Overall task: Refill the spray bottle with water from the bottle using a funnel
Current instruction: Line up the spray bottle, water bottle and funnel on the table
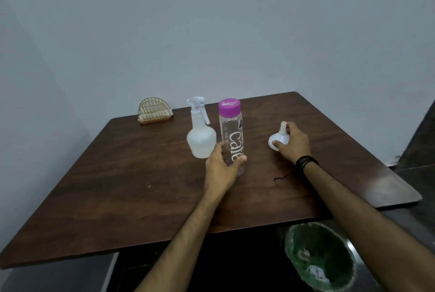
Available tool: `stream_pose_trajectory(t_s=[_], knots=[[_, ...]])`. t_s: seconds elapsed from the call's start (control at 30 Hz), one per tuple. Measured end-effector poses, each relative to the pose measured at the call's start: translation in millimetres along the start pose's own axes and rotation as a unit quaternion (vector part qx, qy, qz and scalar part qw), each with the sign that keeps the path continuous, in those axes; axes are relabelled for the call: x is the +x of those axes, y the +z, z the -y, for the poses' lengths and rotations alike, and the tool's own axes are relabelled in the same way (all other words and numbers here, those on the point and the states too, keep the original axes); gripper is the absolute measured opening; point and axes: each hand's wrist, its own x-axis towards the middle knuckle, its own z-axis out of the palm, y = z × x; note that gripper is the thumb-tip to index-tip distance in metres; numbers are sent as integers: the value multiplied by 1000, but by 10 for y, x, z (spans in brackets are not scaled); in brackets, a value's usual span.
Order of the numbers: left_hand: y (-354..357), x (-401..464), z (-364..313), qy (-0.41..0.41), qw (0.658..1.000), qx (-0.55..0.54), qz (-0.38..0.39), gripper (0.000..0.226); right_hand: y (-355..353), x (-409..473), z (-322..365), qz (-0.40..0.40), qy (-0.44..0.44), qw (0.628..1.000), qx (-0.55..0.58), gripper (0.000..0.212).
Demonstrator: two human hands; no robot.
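A translucent white spray bottle (200, 137) with its trigger head on stands upright on the dark wooden table (131, 174). Just right of it stands a clear water bottle (231, 131) with a purple cap. My left hand (222, 167) curls round the lower part of the water bottle, thumb on its right side. Farther right a white funnel (279, 137) lies mouth-down with its spout pointing up. My right hand (293, 144) grips the funnel, fingers at the spout and thumb at the rim.
A gold wire napkin holder (154, 110) stands at the table's far left edge. A small dark thread (281, 177) lies on the table between my arms. Below the near edge, on the right, a bin with a green liner (320, 256) holds crumpled paper.
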Motion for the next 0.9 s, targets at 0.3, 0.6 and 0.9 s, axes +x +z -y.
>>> stream_pose_trajectory(t_s=[0.3,0.6,0.9], knots=[[746,888,-71,-6,1000,21,8,60,18,646,-265,16,4,1000,14,53],[1445,2021,185,-31,999,25,-24,57,217,1717,-502,45,22,999,2,55],[1957,2998,374,-39,999,8,-26,57,451,2640,-693,61,6,998,-34,59]])
